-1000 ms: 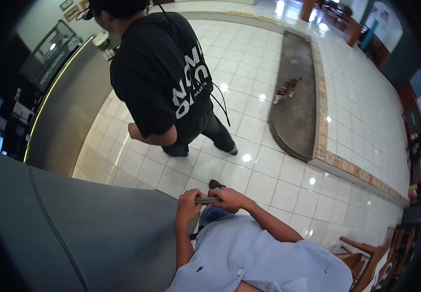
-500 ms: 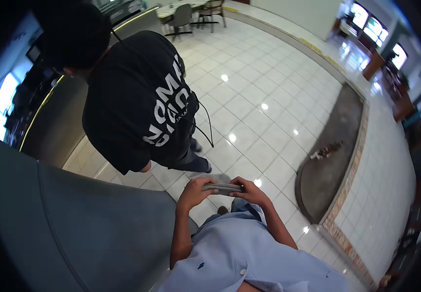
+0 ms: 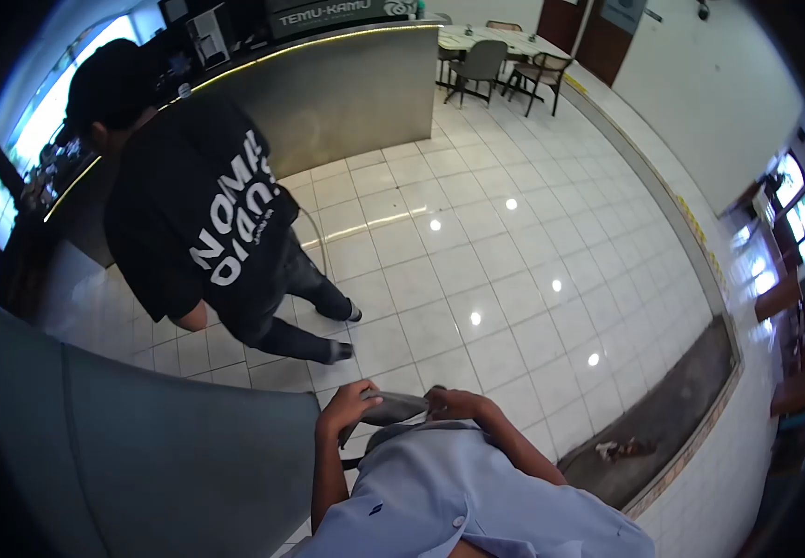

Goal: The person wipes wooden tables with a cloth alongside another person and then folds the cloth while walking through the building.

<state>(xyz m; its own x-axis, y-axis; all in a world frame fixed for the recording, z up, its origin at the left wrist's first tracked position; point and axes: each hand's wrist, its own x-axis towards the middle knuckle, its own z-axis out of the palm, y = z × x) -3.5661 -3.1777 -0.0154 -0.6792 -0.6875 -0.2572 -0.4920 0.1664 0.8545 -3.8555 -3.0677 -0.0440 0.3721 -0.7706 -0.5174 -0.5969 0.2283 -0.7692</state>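
A grey folded cloth (image 3: 393, 407) is stretched between my two hands, in front of my light blue shirt (image 3: 458, 479). My left hand (image 3: 350, 405) pinches its left end, with the fingers over the top edge. At the other end, my right hand (image 3: 452, 404) is closed on the cloth, its fingers partly hidden. Part of the cloth hangs down below my left hand. Ahead on the left stands another person (image 3: 217, 214) in a black T-shirt, turned away from me, not touching the cloth.
A grey partition (image 3: 170, 437) rises close on my left. Beyond the person runs a long counter (image 3: 356, 93) with a lit edge. Chairs (image 3: 480, 67) and a table stand at the back. To the right, a cat (image 3: 624, 450) lies on a dark raised strip (image 3: 672, 409).
My view has swung left, bringing the counter and chairs in. The cloth, held as a narrow band before, now droops in a wider fold. The other person appears farther left.
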